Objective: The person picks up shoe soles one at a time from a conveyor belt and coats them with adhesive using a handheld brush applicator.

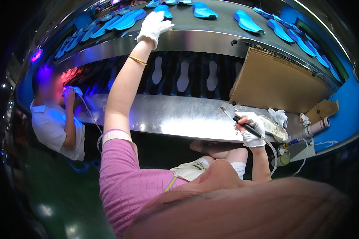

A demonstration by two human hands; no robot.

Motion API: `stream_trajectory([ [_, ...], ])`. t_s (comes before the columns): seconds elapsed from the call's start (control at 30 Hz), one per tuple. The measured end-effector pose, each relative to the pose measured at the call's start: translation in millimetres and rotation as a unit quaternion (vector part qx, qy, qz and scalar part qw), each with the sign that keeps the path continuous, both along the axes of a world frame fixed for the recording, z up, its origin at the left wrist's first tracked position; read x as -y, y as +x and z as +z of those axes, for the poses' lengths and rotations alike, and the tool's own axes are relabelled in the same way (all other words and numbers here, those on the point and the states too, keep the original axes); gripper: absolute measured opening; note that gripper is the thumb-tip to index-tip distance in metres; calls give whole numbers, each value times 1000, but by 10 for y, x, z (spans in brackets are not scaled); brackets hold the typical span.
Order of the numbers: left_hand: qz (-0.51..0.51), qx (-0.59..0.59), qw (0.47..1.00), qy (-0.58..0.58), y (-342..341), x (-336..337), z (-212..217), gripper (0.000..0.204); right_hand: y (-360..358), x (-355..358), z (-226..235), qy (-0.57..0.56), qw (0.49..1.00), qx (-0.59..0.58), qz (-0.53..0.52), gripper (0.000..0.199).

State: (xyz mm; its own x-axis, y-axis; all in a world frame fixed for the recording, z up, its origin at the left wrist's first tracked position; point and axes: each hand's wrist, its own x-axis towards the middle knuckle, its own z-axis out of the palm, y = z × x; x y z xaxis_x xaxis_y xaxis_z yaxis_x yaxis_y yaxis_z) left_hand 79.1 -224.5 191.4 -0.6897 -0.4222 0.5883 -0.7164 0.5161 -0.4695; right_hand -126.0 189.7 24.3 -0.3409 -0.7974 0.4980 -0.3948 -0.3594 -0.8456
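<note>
My left hand (154, 28), in a white glove, reaches across to the belt with its thumb spread. Its fingertips are at the near end of a blue insole (164, 10) and partly cover it. My right hand (251, 128), also gloved, is closed round a slim black-handled tool (249, 127). That tool has a narrow metal tip pointing up and left, and a pale cord runs from its back end. Just right of this hand, a cream sole-shaped piece (276, 130) lies on the metal bench (175, 119).
More blue insoles (247, 22) lie along the dark conveyor belt (223, 16). A cardboard sheet (281, 81) leans below its metal edge. A white crumpled glove (279, 117), a roll (320, 125) and cords crowd the right end. Another person (58, 119) sits at the left, holding something blue.
</note>
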Motion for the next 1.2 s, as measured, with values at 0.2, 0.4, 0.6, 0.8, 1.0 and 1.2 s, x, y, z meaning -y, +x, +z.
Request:
stream_trajectory([
  [0.2,-27,-183,982,-42,767,556,32,61,-104,114,-195,2,998,47,33,24],
  [0.4,107,-207,959,160,1365,1283,84,69,-158,177,-315,54,990,127,21,25],
  [0.6,17,-236,922,307,1496,1363,100,54,-197,433,-344,58,985,160,30,22],
  [0.8,142,-216,934,245,1713,1480,212,48,-182,604,-391,49,981,182,49,23],
  [1.0,184,-253,932,184,1735,1882,38,32,-52,536,-413,57,980,191,13,21],
  [1.2,103,-276,950,106,1562,940,-58,18,157,464,-368,37,985,160,52,20],
])
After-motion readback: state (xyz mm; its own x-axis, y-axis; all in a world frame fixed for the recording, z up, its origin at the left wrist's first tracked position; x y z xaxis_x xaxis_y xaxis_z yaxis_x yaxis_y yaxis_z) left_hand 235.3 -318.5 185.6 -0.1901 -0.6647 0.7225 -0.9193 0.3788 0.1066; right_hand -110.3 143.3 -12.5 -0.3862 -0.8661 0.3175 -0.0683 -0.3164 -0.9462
